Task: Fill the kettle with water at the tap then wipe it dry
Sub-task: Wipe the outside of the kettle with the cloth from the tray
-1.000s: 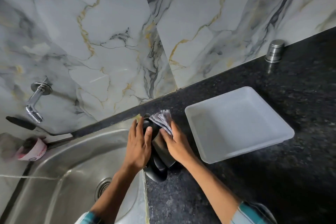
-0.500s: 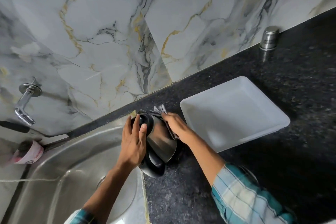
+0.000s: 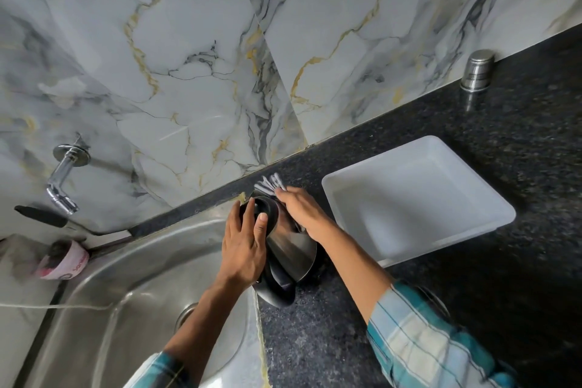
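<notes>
A steel kettle (image 3: 291, 250) with a black lid and black handle stands on the dark counter at the sink's right edge. My left hand (image 3: 244, 241) lies over its lid and left side, holding it. Pressed against the kettle's upper right side is my right hand (image 3: 304, 211), which grips a pale checked cloth (image 3: 271, 184); the cloth's end sticks out beyond the fingers toward the wall. The chrome tap (image 3: 63, 179) juts from the marble wall at the left, above the steel sink (image 3: 132, 293).
A white square tray (image 3: 491, 217) sits on the black granite counter (image 3: 519, 293) right of the kettle. A small steel canister (image 3: 477, 71) stands by the wall at the far right. A pink-banded scrubber cup (image 3: 63, 261) rests at the sink's left rim.
My right hand with the cloth has slid up the kettle's right side toward the wall. The left hand stays on the lid. The camera view has shifted a little.
</notes>
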